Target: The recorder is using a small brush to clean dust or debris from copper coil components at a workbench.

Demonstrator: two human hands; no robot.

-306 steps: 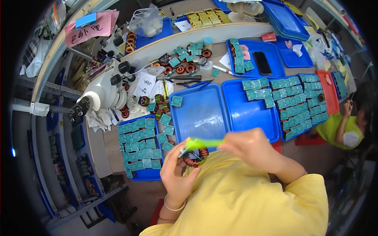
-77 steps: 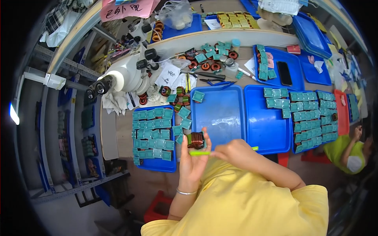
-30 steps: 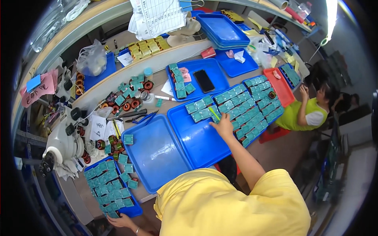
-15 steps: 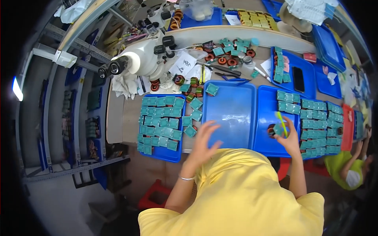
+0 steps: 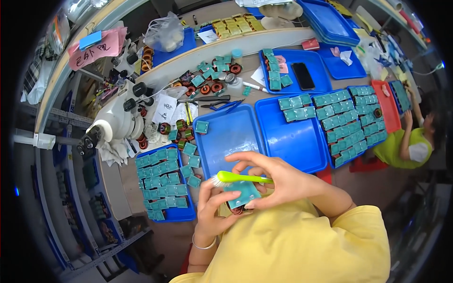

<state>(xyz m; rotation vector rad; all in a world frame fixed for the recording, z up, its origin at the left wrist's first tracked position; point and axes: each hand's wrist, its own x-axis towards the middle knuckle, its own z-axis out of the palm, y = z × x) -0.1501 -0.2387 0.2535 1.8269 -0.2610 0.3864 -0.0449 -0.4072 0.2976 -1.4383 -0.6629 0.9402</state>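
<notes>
In front of my chest, my left hand grips a coil part by its edge; it has a flat teal square on top and copper-coloured windings below. My right hand holds a small bright green brush with white bristles, its head lying over the part's upper left corner. The right thumb also touches the part's right side. Just beyond my hands lies a scuffed blue tray, with a deeper blue tray to its right carrying a few teal-topped parts.
Rows of teal-topped parts fill a left tray and a right tray. Behind are pliers, loose coils, a phone and a microscope. A co-worker sits at far right.
My right hand has brought the brush and coil part from the right tray to my chest. My left hand has closed on the part. The view has shifted right.
</notes>
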